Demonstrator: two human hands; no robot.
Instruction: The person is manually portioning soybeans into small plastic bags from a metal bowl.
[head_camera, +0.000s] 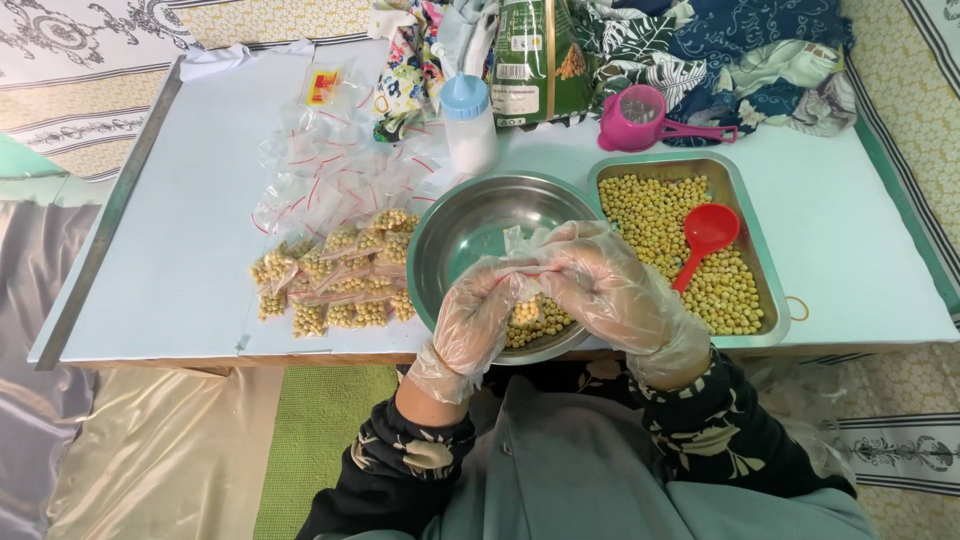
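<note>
Over the steel bowl (470, 225), both gloved hands, left hand (472, 322) and right hand (605, 285), pinch one small bag (527, 308) of yellow beans. Many filled bags (335, 280) lie beside; the tray (765, 255) holds plenty of beans still.

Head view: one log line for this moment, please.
left hand + right hand: gloved, pinching small bag | over steel bowl | red scoop in bean tray

- Pale blue table (180, 250) — carries all.
- Round steel bowl (470, 225), rectangular steel tray (745, 200) of yellow beans.
- Filled small bags (335, 285), empty bags (340, 165) — left of bowl.
- Pink scoop (640, 118), white bottle (468, 125), rubber band (797, 308).
</note>
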